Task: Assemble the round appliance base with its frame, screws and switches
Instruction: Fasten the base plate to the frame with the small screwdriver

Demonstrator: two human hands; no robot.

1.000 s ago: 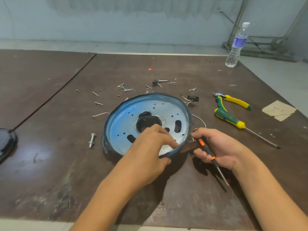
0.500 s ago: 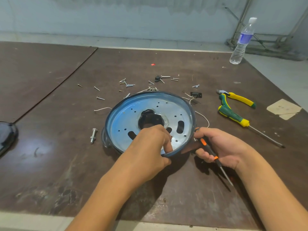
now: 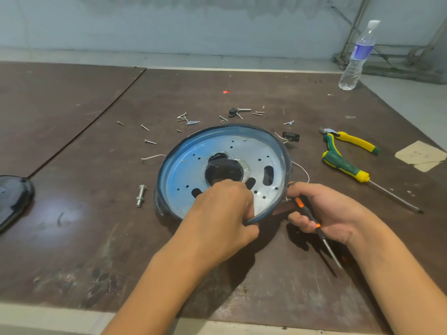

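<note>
The round blue base (image 3: 193, 163) lies tilted on the brown table, its metal plate with a dark centre hole facing up. My left hand (image 3: 222, 211) grips the base's near rim, fingers inside, thumb outside. My right hand (image 3: 324, 213) holds an orange-and-black screwdriver (image 3: 312, 221) beside the rim on the right, the shaft pointing back toward me. Loose screws (image 3: 186, 118) are scattered behind the base. A small black switch (image 3: 291, 136) with wires lies at the back right, and another black part (image 3: 233, 111) sits among the screws.
Yellow-green pliers (image 3: 350, 140) and a green-yellow screwdriver (image 3: 346, 166) lie to the right. A bolt (image 3: 141, 194) rests left of the base. A black cover (image 3: 12, 199) sits at the left edge, a water bottle (image 3: 355, 59) at the far right corner, paper scraps (image 3: 420, 154) far right.
My left fingers have shifted a little along the near rim. The right hand stays beside the rim with the screwdriver. The view has tilted slightly.
</note>
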